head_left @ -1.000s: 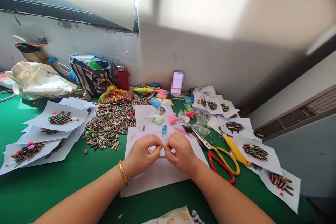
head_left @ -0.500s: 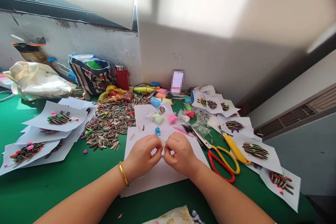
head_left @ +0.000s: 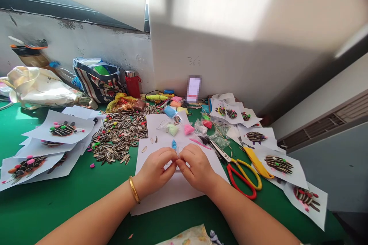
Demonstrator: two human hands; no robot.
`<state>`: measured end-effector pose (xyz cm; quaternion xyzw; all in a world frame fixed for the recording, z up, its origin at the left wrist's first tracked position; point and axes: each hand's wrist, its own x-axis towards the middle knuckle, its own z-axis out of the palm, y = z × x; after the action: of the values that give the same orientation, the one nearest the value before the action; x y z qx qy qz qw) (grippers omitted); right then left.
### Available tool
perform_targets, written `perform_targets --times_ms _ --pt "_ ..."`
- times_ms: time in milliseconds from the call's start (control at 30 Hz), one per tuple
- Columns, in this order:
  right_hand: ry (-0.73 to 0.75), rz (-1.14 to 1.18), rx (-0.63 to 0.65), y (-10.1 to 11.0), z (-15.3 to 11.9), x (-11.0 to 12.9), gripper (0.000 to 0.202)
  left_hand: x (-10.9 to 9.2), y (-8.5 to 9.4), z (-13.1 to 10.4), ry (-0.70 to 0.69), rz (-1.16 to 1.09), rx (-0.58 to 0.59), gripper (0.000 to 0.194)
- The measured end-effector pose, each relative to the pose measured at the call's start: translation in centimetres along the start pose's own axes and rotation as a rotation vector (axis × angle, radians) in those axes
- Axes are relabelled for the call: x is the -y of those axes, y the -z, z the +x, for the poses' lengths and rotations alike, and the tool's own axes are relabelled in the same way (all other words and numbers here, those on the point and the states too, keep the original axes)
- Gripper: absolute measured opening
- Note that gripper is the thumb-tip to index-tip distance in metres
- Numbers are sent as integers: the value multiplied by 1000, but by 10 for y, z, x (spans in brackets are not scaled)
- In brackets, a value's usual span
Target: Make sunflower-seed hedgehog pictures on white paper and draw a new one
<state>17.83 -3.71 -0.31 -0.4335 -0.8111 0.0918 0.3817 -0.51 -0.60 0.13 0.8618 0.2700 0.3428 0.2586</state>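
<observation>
Over the white paper [head_left: 161, 199], my left hand [head_left: 156, 169] and my right hand [head_left: 198, 168] meet at the fingertips. Both pinch a clear plastic bag, whose thin film shows just beyond the fingers. A lump of blue clay [head_left: 174, 144] is in the bag's far end. Beyond my hands lie a pale green clay bag [head_left: 172, 129] and pink clay [head_left: 189, 129]. A few loose seeds [head_left: 144, 149] rest on the paper to the left. Scissors with red and yellow handles [head_left: 244, 178] lie right of my right hand.
A heap of striped seeds [head_left: 120, 134] spreads to the left. Seed-decorated papers [head_left: 69, 128] are stacked at far left, with more [head_left: 278, 164] along the right. A yellow cutter [head_left: 257, 162] lies by the scissors. A red bottle [head_left: 132, 84] and a striped bag [head_left: 99, 80] stand behind.
My fingertips have come together, the right hand's shifting slightly left. The blue clay now stands more upright and a little further right. The view has shifted slightly.
</observation>
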Motion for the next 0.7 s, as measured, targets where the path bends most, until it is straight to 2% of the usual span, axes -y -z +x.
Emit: perform_targets --times_ms 233,500,700 --pt "48 -21 -5 -2 2 0 13 -2 1 0 9 56 -17 12" --pt "60 -185 -59 -3 3 7 18 -4 -3 -2 -99 292 -81 15" --pt "103 -71 -61 -2 2 5 16 -6 0 -1 -115 185 -72 14"
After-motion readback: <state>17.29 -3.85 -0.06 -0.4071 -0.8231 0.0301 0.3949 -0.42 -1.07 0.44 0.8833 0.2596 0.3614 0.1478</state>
